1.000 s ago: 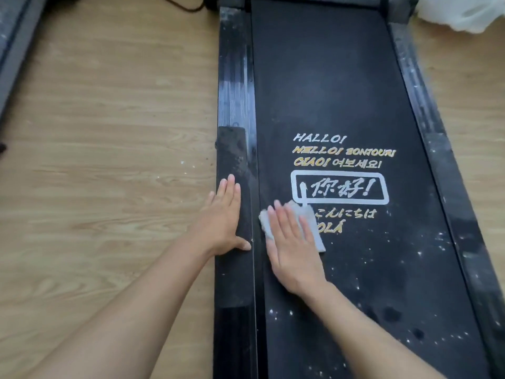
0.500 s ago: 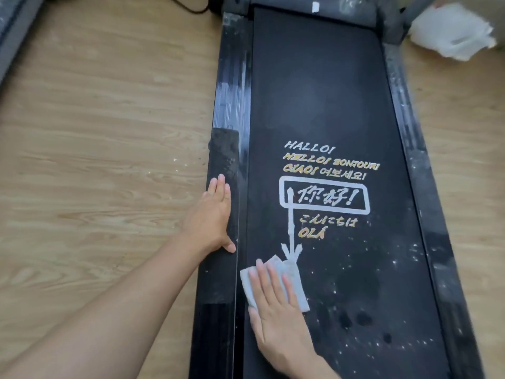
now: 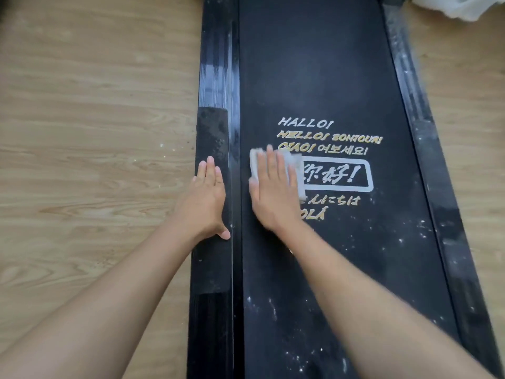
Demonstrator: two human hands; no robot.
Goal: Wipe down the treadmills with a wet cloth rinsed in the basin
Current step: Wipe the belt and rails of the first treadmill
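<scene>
I see the right hand [image 3: 273, 192] flat on the white cloth [image 3: 295, 166], fingers straight, pressing it onto the treadmill belt [image 3: 314, 64] at the left end of the printed greetings [image 3: 328, 138]. The left hand [image 3: 205, 201] lies flat, fingers straight and together, on the left side rail [image 3: 216, 77], just beside the right. White specks [image 3: 399, 239] dot the near belt.
</scene>
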